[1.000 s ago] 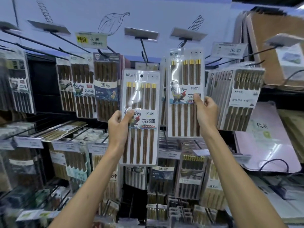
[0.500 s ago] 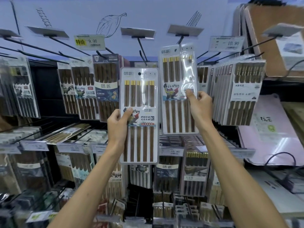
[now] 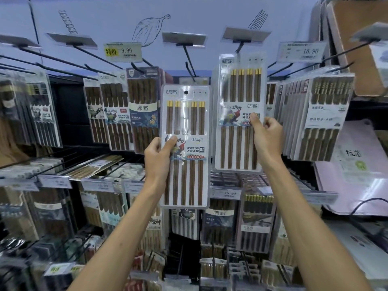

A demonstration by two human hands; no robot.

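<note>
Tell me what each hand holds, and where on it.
The left hand pinches the lower chopstick pack at its left edge, mid-height. The right hand pinches the higher chopstick pack at its right edge, mid-height.

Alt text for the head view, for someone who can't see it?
A person holds up two flat packs of brown chopsticks: the left hand pinches the lower pack, the right hand pinches the higher pack. Other packs hang around them, under a 9.90 price tag and a 10.90 price tag.
</note>
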